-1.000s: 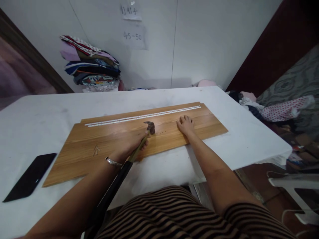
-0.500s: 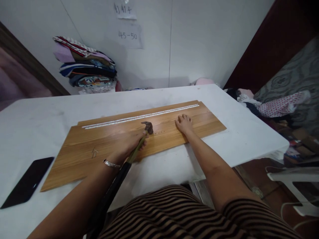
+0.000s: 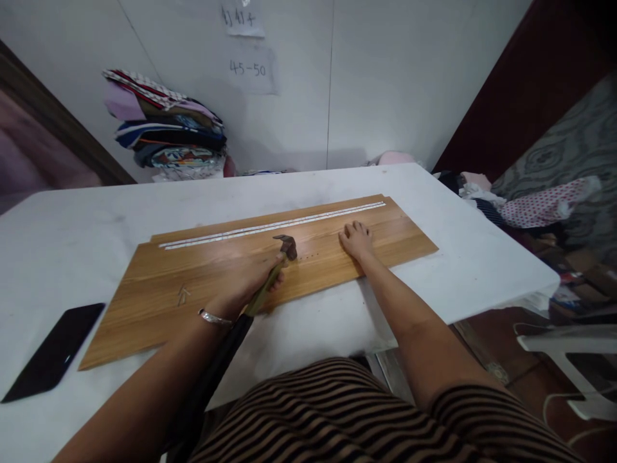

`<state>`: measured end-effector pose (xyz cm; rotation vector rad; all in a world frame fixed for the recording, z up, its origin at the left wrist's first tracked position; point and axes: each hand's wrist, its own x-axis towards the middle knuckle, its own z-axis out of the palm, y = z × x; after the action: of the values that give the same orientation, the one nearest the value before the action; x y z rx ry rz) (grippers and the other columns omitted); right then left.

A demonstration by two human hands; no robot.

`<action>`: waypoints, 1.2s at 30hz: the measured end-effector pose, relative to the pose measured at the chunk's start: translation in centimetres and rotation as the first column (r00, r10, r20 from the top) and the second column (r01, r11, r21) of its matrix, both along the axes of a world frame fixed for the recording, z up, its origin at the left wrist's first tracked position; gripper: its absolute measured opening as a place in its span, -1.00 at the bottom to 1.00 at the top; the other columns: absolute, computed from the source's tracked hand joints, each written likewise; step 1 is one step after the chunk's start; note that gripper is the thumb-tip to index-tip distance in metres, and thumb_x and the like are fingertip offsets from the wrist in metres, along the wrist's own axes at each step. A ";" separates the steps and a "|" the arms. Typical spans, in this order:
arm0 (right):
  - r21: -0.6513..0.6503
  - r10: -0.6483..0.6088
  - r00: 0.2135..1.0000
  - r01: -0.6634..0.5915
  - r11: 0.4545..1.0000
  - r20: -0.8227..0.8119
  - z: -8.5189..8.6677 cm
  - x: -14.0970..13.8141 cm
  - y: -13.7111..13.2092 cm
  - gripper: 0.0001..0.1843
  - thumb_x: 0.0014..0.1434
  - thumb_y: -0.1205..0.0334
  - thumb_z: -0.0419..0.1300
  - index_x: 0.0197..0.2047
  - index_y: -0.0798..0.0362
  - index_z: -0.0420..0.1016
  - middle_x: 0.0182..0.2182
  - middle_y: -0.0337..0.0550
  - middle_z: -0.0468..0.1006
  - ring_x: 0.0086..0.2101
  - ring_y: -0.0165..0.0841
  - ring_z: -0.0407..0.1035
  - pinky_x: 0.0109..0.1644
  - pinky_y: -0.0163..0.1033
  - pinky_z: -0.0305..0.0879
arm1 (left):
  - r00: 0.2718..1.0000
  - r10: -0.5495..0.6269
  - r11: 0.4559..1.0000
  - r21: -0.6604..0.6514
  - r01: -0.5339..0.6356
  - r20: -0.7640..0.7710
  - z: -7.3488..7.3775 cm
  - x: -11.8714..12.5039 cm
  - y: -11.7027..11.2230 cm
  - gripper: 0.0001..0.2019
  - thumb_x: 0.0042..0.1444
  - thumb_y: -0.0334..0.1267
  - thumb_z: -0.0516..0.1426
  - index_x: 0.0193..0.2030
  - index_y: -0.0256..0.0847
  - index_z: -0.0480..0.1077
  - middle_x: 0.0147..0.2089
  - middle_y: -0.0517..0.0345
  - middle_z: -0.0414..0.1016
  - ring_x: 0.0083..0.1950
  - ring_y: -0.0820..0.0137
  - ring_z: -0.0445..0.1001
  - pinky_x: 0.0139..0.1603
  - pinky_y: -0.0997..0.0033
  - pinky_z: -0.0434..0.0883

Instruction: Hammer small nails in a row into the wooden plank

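Note:
A wood-grain board point(image 3: 144, 321) lies flat across the white table. My left hand point(image 3: 255, 275) is closed around the handle of a claw hammer point(image 3: 260, 297), close below its rusty head, which is over the board's middle. Just right of the head, a short row of small dark dots point(image 3: 308, 256) runs along the board. My right hand point(image 3: 357, 240) rests on the board farther right, fingers spread and slightly bent, holding nothing. A few loose nails point(image 3: 183, 295) lie on the board's left part. Two white measuring strips point(image 3: 270, 227) run along its far side.
A black phone or tablet point(image 3: 53, 354) lies on the white table point(image 3: 472, 270) left of the board. Folded clothes point(image 3: 168, 128) are stacked against the wall behind. A white plastic stool point(image 3: 573, 347) stands on the floor at right, near piled cloth and boxes.

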<state>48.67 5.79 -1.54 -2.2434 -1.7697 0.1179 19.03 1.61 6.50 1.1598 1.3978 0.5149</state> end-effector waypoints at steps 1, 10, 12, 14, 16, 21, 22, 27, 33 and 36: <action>0.000 -0.001 1.000 0.001 1.000 0.001 0.0 0.0 0.0 -0.53 0.41 0.01 -0.07 0.16 0.00 0.50 0.29 0.12 0.39 0.28 -0.04 0.15 0.33 0.12 0.00 | 1.000 0.005 1.000 -0.009 -0.004 0.011 0.1 0.0 0.0 -0.65 0.22 0.06 0.09 -0.24 -0.21 0.44 -0.53 0.15 0.45 -0.59 0.47 0.36 -0.58 0.49 0.33; -0.009 -0.005 1.000 0.005 1.000 0.009 -0.3 0.1 0.2 -0.53 0.41 0.01 -0.06 0.18 0.02 0.49 0.32 0.12 0.37 0.30 -0.04 0.14 0.35 0.11 -0.01 | 1.000 0.016 0.999 -0.031 -0.016 0.024 -0.4 0.0 0.0 -0.68 0.22 0.04 0.09 -0.24 -0.21 0.44 -0.53 0.15 0.45 -0.59 0.47 0.35 -0.57 0.49 0.31; -0.006 -0.004 1.000 0.004 1.000 0.007 -0.3 0.1 0.2 -0.53 0.41 0.01 -0.06 0.17 0.03 0.49 0.32 0.12 0.37 0.30 -0.05 0.13 0.36 0.12 -0.03 | 0.999 0.018 1.000 -0.021 -0.018 0.037 -0.4 -0.1 0.0 -0.67 0.21 0.05 0.11 -0.22 -0.21 0.45 -0.52 0.15 0.45 -0.58 0.47 0.36 -0.56 0.50 0.32; -0.006 -0.005 1.000 0.005 1.000 0.002 -0.3 0.1 0.2 -0.53 0.41 0.01 -0.06 0.17 0.02 0.49 0.32 0.13 0.36 0.30 -0.05 0.13 0.35 0.12 -0.03 | 0.999 0.022 1.000 -0.016 -0.021 0.042 -0.2 -0.1 0.0 -0.65 0.20 0.07 0.12 -0.21 -0.21 0.45 -0.52 0.15 0.45 -0.57 0.47 0.36 -0.55 0.49 0.32; -0.007 -0.003 1.000 0.003 1.000 -0.002 -0.4 0.1 0.2 -0.53 0.42 0.00 -0.06 0.17 0.01 0.49 0.33 0.12 0.36 0.30 -0.05 0.14 0.34 0.12 -0.02 | 0.999 0.025 0.999 -0.024 -0.024 0.037 -0.1 -0.1 0.0 -0.65 0.19 0.07 0.12 -0.22 -0.21 0.45 -0.53 0.15 0.45 -0.58 0.47 0.36 -0.56 0.49 0.31; 0.004 -0.006 1.000 0.005 1.000 0.003 -0.6 0.2 0.3 -0.53 0.41 0.00 -0.06 0.18 0.01 0.49 0.32 0.11 0.37 0.29 -0.04 0.15 0.35 0.11 -0.01 | 1.000 0.028 0.999 -0.021 -0.028 0.013 0.3 0.2 -0.1 -0.66 0.20 0.05 0.11 -0.24 -0.22 0.43 -0.54 0.16 0.44 -0.59 0.48 0.35 -0.57 0.50 0.31; 0.010 -0.004 1.000 0.004 1.000 0.004 -0.7 0.3 0.3 -0.53 0.41 0.00 -0.06 0.18 0.01 0.49 0.31 0.11 0.38 0.29 -0.04 0.15 0.34 0.11 0.00 | 0.999 0.029 0.999 -0.018 -0.028 0.013 0.3 0.2 -0.1 -0.67 0.20 0.04 0.10 -0.24 -0.22 0.44 -0.54 0.16 0.45 -0.59 0.48 0.35 -0.56 0.50 0.32; 0.015 0.000 1.000 0.000 1.000 0.000 -0.7 0.3 0.4 -0.54 0.41 0.02 -0.06 0.16 0.01 0.51 0.28 0.12 0.40 0.28 -0.04 0.16 0.33 0.12 0.01 | 0.998 0.038 0.999 -0.027 -0.037 0.041 0.1 0.0 0.0 -0.67 0.23 0.02 0.09 -0.22 -0.23 0.45 -0.53 0.16 0.44 -0.58 0.47 0.36 -0.56 0.49 0.33; 0.004 0.002 1.000 -0.002 1.000 -0.001 -0.6 0.3 0.4 -0.54 0.41 0.02 -0.06 0.16 0.01 0.50 0.31 0.13 0.37 0.28 -0.03 0.14 0.33 0.13 -0.01 | 1.000 0.025 1.000 -0.018 -0.025 0.009 -0.5 -0.1 0.3 -0.68 0.21 0.03 0.10 -0.23 -0.21 0.44 -0.54 0.16 0.45 -0.58 0.46 0.37 -0.58 0.49 0.33; -0.002 -0.002 1.000 0.002 1.000 0.003 -0.6 0.3 0.3 -0.54 0.41 0.03 -0.06 0.17 0.01 0.50 0.30 0.12 0.38 0.29 -0.04 0.13 0.34 0.13 -0.02 | 0.999 0.030 0.999 -0.022 -0.030 0.025 -0.4 -0.1 0.2 -0.68 0.21 0.03 0.10 -0.23 -0.22 0.45 -0.54 0.16 0.44 -0.58 0.46 0.37 -0.58 0.48 0.33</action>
<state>48.99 6.14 -2.11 -2.2485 -1.7694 0.1158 18.94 1.83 6.11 1.1131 1.3978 0.5326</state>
